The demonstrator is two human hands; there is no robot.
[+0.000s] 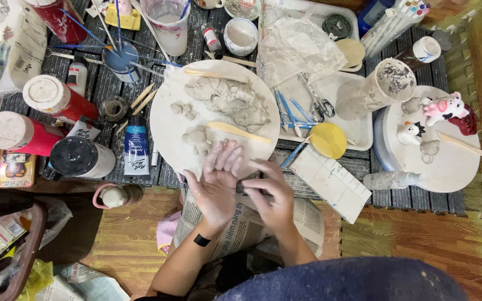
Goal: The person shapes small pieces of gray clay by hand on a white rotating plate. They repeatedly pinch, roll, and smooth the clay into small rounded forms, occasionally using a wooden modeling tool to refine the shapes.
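Both hands, left [214, 187] flat, right [271, 195] cupped, pressed clay just below the round board [174, 120]; figures there lay half-shaped.

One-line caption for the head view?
Clay-dusted left hand and right hand pressed together below a round board of grey clay.

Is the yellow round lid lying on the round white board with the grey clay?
No, the yellow round lid lies right of the round white board, on a white tray.
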